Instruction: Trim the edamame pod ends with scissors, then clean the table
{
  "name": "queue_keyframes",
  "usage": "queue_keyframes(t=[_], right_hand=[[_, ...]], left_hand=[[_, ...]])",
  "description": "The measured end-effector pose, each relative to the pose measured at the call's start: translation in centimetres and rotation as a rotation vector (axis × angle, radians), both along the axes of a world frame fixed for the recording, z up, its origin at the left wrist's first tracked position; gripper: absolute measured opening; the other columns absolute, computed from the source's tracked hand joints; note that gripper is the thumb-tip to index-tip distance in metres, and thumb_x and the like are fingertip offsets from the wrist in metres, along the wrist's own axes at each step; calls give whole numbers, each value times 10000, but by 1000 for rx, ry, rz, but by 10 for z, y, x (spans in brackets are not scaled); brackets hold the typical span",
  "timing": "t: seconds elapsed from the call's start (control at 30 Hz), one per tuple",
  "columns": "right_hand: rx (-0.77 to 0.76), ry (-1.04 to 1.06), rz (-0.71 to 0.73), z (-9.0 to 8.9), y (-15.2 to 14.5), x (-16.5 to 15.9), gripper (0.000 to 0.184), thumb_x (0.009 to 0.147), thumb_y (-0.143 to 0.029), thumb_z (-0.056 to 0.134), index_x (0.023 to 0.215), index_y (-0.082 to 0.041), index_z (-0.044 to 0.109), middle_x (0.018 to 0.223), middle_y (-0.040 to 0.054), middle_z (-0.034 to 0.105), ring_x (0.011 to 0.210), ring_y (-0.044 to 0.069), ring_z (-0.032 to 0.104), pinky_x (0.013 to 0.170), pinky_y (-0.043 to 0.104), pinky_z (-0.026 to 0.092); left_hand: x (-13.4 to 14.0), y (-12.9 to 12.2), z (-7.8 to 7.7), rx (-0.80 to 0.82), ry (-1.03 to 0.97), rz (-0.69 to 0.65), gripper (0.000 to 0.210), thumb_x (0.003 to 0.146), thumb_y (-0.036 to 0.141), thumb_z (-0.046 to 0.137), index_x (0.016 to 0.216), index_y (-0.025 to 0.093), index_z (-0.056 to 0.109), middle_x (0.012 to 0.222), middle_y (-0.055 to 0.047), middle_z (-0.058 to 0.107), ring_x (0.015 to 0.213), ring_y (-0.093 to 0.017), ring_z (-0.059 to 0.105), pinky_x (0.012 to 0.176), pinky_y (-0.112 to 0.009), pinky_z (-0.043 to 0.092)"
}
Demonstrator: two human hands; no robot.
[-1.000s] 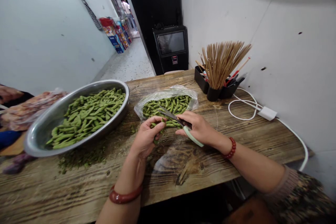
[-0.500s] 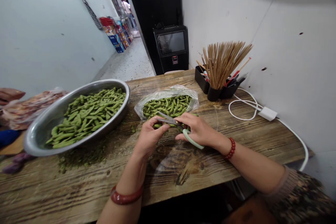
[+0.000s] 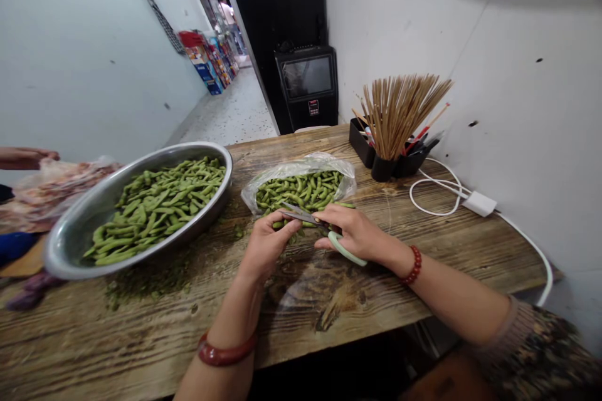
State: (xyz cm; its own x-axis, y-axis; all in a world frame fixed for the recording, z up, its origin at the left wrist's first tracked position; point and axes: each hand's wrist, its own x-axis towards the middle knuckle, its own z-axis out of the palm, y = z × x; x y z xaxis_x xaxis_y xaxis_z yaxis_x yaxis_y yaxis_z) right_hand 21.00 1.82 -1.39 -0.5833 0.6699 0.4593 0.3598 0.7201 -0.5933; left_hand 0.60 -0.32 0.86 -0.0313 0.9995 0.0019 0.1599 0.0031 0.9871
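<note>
On the desk (image 3: 385,301), a bag (image 3: 348,183) of bean pods (image 3: 305,188) lies just beyond the left hand (image 3: 266,244), whose grip pinches a pod (image 3: 279,224), while the right hand (image 3: 353,230) clamps scissors (image 3: 339,247), whose blades (image 3: 297,215) should close clear of the left fingertips (image 3: 294,226).

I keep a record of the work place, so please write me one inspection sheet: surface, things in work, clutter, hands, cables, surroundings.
Surface: wooden table, streaked grain.
Things in work: green pods in a metal basin, others in an open clear bag; scissors with a pale green handle.
Clutter: green scraps beside the basin; black holder with thin sticks.
Hands: right hand holds the scissors; left hand is at the blade tips, its hold unclear. Another person's hand shows at the left edge.
Cables: white cable with an adapter, partly looped, near the wall.
Surroundings: black machine beyond the table.
</note>
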Motion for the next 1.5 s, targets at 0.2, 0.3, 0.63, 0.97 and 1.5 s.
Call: queue_keyframes(t=[0.2, 0.3, 0.63, 0.97, 1.5], right_hand=[[-37, 8, 17, 3, 0, -1, 397, 798, -367, 706, 1115, -142, 624, 846, 51, 601, 764, 166, 550, 703, 278, 448], [-69, 53, 2, 2, 1, -1, 320, 807, -373, 693, 1027, -146, 647, 832, 47, 608, 756, 163, 553, 697, 271, 443], [-66, 70, 0, 5, 3, 1, 477, 750, -369, 747, 1154, -159, 604, 900, 50, 571, 762, 160, 539, 700, 281, 458], [-21, -38, 12, 3, 0, 3, 556, 739, -387, 756, 1211, -155, 575, 956, 69, 579, 808, 177, 555, 714, 294, 468], [-49, -30, 57, 7, 2, 3, 362, 784, -355, 721, 1085, -168, 648, 853, 49, 612, 781, 172, 574, 708, 276, 453]], left_hand=[[-1, 2, 1, 26, 67, -27, 159, 714, 315, 698, 736, 160, 667, 727, -5, 648, 670, -124, 537, 662, -228, 412], [0, 0, 2, -11, 75, -25, 180, 712, 330, 697, 726, 164, 630, 618, 22, 572, 539, -93, 440, 523, -205, 343], [0, -1, 3, 1, 4, 13, 183, 686, 328, 729, 743, 166, 667, 619, 14, 592, 534, -102, 470, 507, -206, 346], [-1, 0, 1, 70, -22, -15, 105, 682, 251, 734, 752, 176, 713, 782, -26, 685, 751, -160, 585, 747, -258, 438], [-3, 1, -1, -23, -52, -14, 175, 665, 304, 753, 716, 158, 671, 581, 27, 564, 474, -75, 419, 443, -198, 295]])
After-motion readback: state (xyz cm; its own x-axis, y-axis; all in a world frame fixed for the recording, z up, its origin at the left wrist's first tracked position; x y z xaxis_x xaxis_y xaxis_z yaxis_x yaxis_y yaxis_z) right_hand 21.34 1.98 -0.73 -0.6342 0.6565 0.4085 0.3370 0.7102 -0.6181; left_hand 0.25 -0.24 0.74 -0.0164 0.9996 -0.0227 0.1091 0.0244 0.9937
